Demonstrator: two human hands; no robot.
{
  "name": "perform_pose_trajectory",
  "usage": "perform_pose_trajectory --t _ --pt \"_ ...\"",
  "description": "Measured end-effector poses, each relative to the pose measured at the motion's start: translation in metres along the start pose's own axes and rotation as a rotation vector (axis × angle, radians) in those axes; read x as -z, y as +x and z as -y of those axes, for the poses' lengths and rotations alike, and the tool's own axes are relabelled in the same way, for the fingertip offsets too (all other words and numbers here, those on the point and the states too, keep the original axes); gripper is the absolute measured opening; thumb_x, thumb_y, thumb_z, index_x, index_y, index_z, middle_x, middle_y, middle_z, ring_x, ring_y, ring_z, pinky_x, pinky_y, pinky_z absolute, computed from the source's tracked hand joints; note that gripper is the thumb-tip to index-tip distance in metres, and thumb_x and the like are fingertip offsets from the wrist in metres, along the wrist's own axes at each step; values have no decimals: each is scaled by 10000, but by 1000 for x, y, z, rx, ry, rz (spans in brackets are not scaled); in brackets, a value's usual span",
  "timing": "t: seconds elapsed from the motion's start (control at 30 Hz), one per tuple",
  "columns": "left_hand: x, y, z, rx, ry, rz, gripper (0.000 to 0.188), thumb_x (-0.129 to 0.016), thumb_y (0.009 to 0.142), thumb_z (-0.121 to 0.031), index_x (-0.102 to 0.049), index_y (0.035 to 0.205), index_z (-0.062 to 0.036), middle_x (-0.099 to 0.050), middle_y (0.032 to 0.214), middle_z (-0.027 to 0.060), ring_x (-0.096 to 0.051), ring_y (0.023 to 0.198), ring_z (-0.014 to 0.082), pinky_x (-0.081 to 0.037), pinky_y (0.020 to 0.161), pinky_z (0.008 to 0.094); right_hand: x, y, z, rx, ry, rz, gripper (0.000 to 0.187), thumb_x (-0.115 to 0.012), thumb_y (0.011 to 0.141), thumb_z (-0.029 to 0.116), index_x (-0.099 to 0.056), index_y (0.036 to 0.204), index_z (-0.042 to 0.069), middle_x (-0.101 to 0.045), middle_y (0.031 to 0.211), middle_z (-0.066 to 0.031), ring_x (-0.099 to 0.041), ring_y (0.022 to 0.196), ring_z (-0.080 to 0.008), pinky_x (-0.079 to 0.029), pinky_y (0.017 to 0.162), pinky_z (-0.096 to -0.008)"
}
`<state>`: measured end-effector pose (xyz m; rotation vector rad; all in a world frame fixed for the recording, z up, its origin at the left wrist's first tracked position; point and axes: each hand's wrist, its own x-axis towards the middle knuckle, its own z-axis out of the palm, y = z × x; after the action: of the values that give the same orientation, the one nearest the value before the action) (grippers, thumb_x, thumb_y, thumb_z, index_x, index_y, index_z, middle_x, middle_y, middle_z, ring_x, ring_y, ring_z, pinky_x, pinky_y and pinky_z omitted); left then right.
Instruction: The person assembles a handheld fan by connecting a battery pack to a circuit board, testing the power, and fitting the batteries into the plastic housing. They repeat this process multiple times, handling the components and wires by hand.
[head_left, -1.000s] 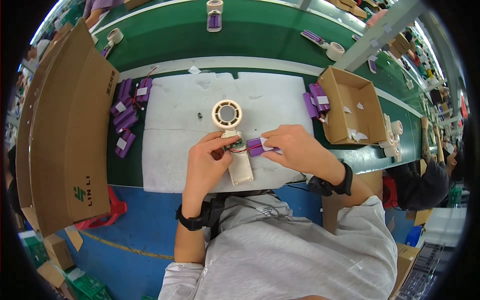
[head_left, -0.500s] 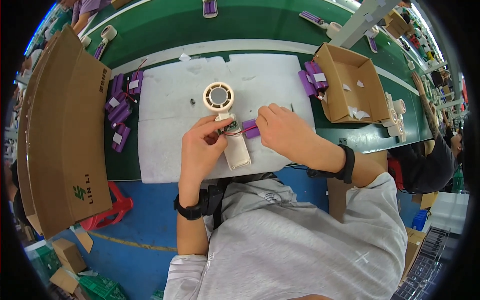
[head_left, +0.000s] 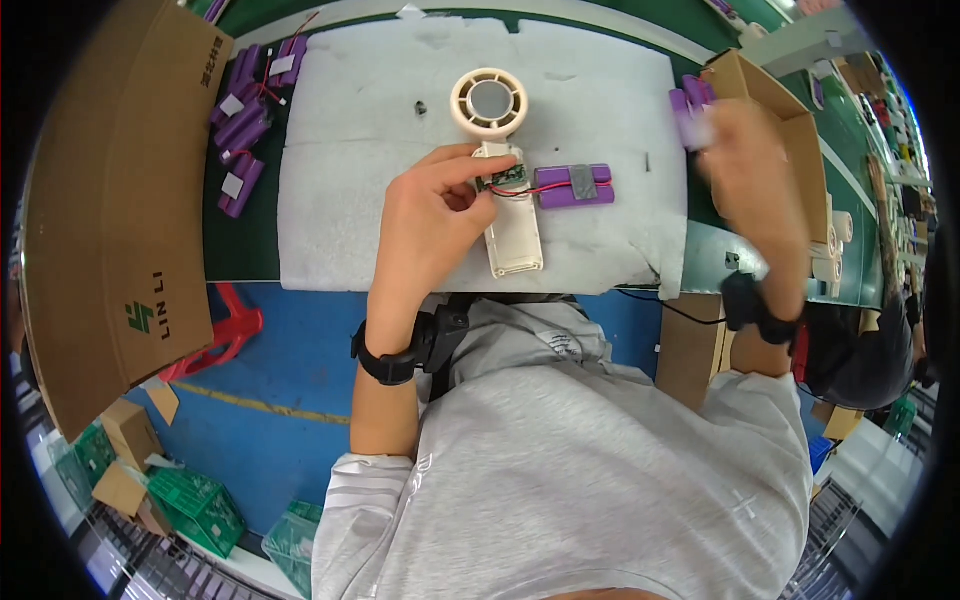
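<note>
A cream handheld fan (head_left: 515,240) lies on the white foam sheet, its round head pointing away and its handle shell open. My left hand (head_left: 425,212) is closed at the upper handle, thumb and fingers pinching the small green circuit board (head_left: 510,177) there. Red and black wires run from the board to a purple two-cell battery pack (head_left: 555,194) with a grey patch, lying right of the handle. My right hand (head_left: 752,170) is raised at the right, beside the purple battery packs (head_left: 689,108) and the open cardboard box. Motion blur smears its fingers, so any content is unclear.
Several purple battery packs (head_left: 240,130) with wires lie left of the foam sheet (head_left: 350,150). A tall cardboard box (head_left: 110,200) stands at the left edge. The open box (head_left: 768,90) sits on the right, with cream fan parts (head_left: 835,240) beyond it.
My right hand has let go of the wired battery pack and swung right toward the packs by the box. The left hand stays on the board. The whole view has shifted.
</note>
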<state>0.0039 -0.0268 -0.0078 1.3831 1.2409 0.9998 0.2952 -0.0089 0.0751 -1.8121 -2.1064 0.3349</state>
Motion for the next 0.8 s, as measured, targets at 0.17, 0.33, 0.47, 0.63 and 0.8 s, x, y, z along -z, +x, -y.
perform_pose_trajectory --t 0.17,0.33,0.47,0.63,0.8 --pt "-4 2 0 1 52 -38 371 -593 731 38 -737 1040 -108 -667 1075 104 -584 637 94 -479 604 213 31 -11 -34 -149 -196 -226 279 -625 866 133 -597 1124 31 -607 944 -108 -585 860 -212 -469 746 -330" --pt "-5 0 1 -28 90 -66 363 -597 728 36 -741 1027 -111 -673 1062 105 -595 626 103 -487 594 224 -57 -8 49 489 107 85 498 -750 713 43 -606 1189 72 -613 1090 -88 -594 946 -207 -489 795 -310" --pt "-3 10 -5 -41 109 -74 370 -588 736 45 -736 1042 -102 -664 1081 95 -614 677 105 -498 623 224 -82 12 42 533 233 227 497 -749 732 56 -591 1203 52 -609 1103 -86 -601 958 -181 -495 778 -313" --pt "0 13 -3 -97 170 -77 359 -598 738 37 -736 1038 -103 -665 1063 101 -638 696 135 -510 634 241 -58 24 43 209 460 746 548 -693 790 17 -503 1303 28 -602 1075 -112 -614 944 -178 -500 761 -308" --pt "10 15 -9 -123 298 36 378 -670 735 19 -732 1075 -134 -646 1146 99 -666 765 131 -531 674 231 -58 17 47 -173 1265 1008 731 -682 763 -5 -340 1409 -12 -573 1069 -153 -631 856 -188 -509 726 -287"
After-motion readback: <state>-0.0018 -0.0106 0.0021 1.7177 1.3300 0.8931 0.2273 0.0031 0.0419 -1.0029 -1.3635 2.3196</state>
